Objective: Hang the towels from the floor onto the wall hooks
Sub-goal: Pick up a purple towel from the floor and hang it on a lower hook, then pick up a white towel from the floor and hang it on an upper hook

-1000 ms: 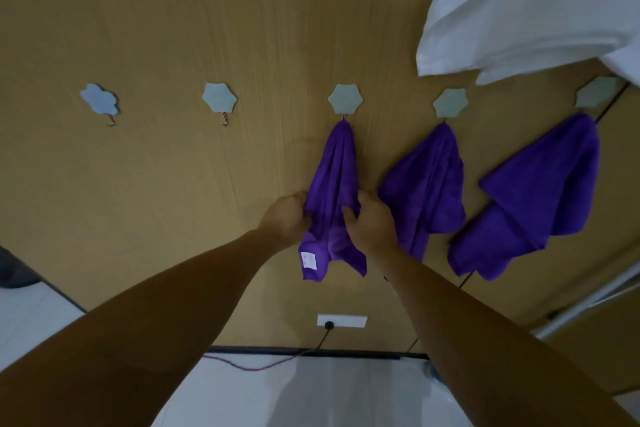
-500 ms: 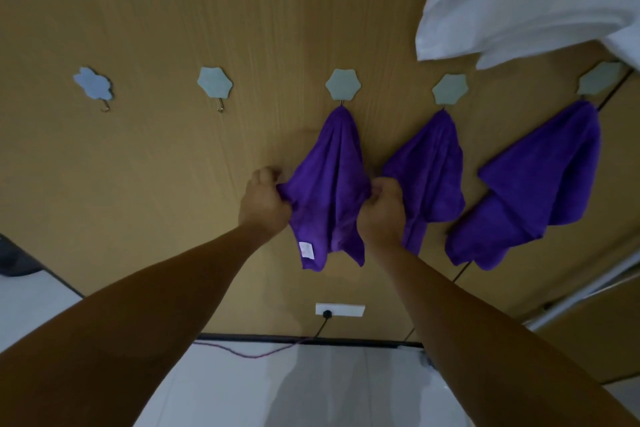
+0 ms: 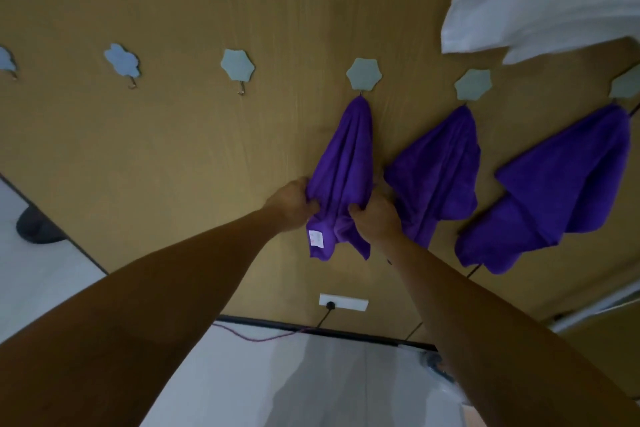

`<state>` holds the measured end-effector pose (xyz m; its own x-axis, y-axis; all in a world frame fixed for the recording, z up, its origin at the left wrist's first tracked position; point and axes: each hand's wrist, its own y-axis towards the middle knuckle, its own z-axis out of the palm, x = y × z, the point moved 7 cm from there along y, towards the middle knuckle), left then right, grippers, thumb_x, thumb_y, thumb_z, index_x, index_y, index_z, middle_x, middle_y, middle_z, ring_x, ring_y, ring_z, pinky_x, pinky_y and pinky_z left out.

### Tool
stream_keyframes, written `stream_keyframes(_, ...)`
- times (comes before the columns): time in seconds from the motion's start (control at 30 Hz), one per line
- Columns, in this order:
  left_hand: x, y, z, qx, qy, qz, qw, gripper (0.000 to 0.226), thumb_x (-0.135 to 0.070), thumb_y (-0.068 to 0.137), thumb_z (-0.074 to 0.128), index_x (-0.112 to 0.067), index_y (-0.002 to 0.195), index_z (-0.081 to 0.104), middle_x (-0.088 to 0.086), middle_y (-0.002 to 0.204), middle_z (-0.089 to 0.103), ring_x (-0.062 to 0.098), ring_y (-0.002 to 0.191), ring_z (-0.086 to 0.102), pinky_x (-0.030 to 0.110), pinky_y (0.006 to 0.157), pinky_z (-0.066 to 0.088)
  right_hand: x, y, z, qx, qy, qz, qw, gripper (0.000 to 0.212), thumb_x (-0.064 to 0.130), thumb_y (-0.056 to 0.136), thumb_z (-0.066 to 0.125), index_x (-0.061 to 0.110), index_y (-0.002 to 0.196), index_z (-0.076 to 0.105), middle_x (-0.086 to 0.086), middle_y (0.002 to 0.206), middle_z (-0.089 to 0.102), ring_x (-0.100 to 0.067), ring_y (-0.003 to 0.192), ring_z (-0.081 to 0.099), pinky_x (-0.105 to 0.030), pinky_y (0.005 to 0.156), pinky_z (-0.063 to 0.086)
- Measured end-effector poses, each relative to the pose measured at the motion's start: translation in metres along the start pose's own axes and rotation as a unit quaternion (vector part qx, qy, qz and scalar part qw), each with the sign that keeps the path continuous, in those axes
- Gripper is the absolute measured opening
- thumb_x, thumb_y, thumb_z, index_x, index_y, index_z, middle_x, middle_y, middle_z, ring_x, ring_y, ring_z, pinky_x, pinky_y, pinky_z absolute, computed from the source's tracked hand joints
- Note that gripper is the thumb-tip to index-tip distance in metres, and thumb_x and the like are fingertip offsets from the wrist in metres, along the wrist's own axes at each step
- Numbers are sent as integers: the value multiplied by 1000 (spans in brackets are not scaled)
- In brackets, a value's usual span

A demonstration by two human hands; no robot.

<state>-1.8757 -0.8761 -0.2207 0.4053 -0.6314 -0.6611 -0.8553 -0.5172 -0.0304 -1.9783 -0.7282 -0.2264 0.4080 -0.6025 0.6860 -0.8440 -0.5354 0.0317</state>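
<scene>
**Both hands grip the hung purple towel at its lower sides**

The purple towel hangs by its top from a flower-shaped hook on the wood-grain wall. Its lower corners dangle free, and a white label shows near the bottom left.

The left hand has its fingers curled in, bunching the towel's left edge. The right hand has its fingers curled in, pinching the right edge. Both hands are close to the wall, with the cloth gathered between them.

To the right, a second towel hangs from its own hook. Further right, a third towel hangs from the far-right hook.

To the left is a row of bare hooks. White fabric fills the top right.

Low on the wall is a white outlet with a black plug in it. A pink cord runs along the wall base above the pale floor.
</scene>
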Motion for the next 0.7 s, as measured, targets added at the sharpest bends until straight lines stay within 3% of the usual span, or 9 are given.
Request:
stream_keyframes(0.1,41,-27,13,74,74,-92,990,61,-25,86,65,-10,140,41,12,133,55,28,117,56,32,95,44,-12,-21,33,170,-147,27,974,24,29,96,48,7,101,58,-15,96,65,-37,97,63,-35,72,50)
stream_keyframes(0.17,69,-52,22,131,59,-151,978,70,-25,86,68,-8,144,34,15,139,48,27,119,55,34,99,45,-21,-47,56,273,-108,95,951,27,40,89,58,19,72,53,-3,68,58,-23,61,63,-23,49,46)
stream_keyframes(0.23,89,-77,18,147,52,-180,971,71,-26,86,68,-8,145,32,16,143,45,28,122,52,33,99,44,-17,-68,80,333,-73,139,930,38,54,77,66,20,69,51,0,56,55,-15,44,55,-20,43,45)
stream_keyframes(0.3,107,-100,1,135,59,-191,970,71,-29,88,66,-9,146,32,15,146,42,29,127,47,32,99,41,0,-86,102,390,-104,145,903,52,63,77,64,13,78,52,-5,66,59,-21,66,63,-30,59,50)
stream_keyframes(0.37,129,-127,-26,108,65,-202,971,69,-32,89,64,-10,146,32,14,147,40,29,129,45,32,100,40,32,-94,121,393,-165,70,902,53,63,79,61,10,82,53,-7,77,60,-27,84,65,-35,71,52)
stream_keyframes(0.5,189,-196,-86,31,68,-237,969,67,-35,89,62,-12,145,34,13,144,43,30,124,49,35,99,43,112,-130,173,398,-198,-86,892,42,53,89,55,12,79,57,-5,79,59,-26,79,62,-25,60,45)
stream_keyframes(0.57,225,-244,-109,9,63,-264,963,67,-36,88,62,-12,145,35,13,144,43,31,122,50,36,97,44,148,-166,209,424,-193,-128,876,43,48,91,54,7,103,62,-8,102,63,-24,94,60,-26,70,45)
stream_keyframes(0.63,264,-301,-130,-5,51,-298,953,67,-35,87,63,-12,144,36,14,142,44,31,119,52,34,93,44,184,-210,247,452,-197,-160,855,55,45,93,53,3,130,52,-11,128,55,-24,112,54,-27,84,41)
stream_keyframes(0.7,302,-363,-150,-23,41,-337,940,66,-36,86,63,-14,143,38,14,140,46,32,117,54,34,90,44,217,-256,286,477,-195,-186,837,62,43,93,54,3,139,43,-10,141,47,-26,123,49,-26,90,38)
